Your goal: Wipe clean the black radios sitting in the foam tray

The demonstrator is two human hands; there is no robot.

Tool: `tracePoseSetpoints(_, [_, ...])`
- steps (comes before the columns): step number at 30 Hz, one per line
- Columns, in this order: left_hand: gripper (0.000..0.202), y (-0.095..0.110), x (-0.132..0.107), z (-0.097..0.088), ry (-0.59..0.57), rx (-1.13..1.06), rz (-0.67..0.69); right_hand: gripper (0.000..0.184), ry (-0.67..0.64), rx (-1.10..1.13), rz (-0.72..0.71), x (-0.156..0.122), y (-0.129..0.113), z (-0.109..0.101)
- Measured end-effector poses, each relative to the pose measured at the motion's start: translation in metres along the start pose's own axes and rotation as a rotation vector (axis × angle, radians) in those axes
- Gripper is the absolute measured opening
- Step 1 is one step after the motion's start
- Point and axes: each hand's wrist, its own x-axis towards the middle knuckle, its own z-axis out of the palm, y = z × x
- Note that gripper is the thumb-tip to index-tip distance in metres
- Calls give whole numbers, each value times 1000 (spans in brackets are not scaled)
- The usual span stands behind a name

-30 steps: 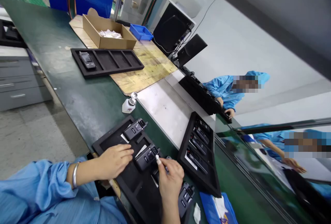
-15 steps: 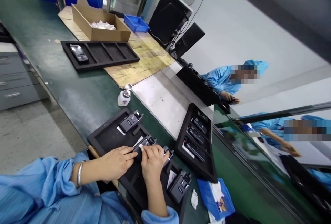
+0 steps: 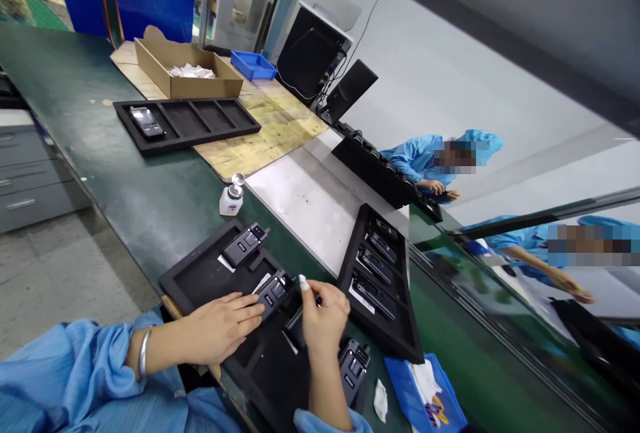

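Note:
My left hand [image 3: 225,326] lies with fingers stretched out, its fingertips against the lower end of a black handheld radio [image 3: 275,293] in a black foam tray [image 3: 183,279]. Raised just beyond that radio's top end, my right hand [image 3: 323,313] is closed in a pinch, with a small white wipe [image 3: 303,282] at the tips of thumb and finger. Another radio [image 3: 245,244] sits in the tray's far slot, and one more radio [image 3: 354,367] is partly covered by my right wrist. A further radio [image 3: 296,327] is mostly hidden behind my right hand.
A white pump bottle [image 3: 231,199] with its lid up stands past the tray. To the right are a second tray [image 3: 413,326] of radios and a blue box [image 3: 400,386] with white wipes. Further off are a tray [image 3: 185,143] with one radio and a cardboard box [image 3: 200,86]. Two co-workers sit beyond.
My right hand has lifted off the middle radio and moved right with the white wipe, uncovering the radio's top. My left hand stays by its lower end. The view has shifted slightly.

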Motion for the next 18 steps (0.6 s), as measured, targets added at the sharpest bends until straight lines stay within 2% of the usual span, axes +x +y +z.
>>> tracePoseSetpoints(4, [47, 2, 3, -4, -13, -11, -26, 23, -114, -89, 51, -4, -28, 33])
tracePoseSetpoints(8, [45, 4, 6, -8, 3, -35, -33, 16, -81, -190, 49, -11, -40, 50])
tracePoseSetpoints(11, [45, 4, 7, -9, -28, -22, -21, 15, -65, -201, 70, -12, -35, 48])
tracePoseSetpoints(18, [46, 2, 6, -9, -46, 16, 1, 17, -26, -215, 218, -18, -13, 29])
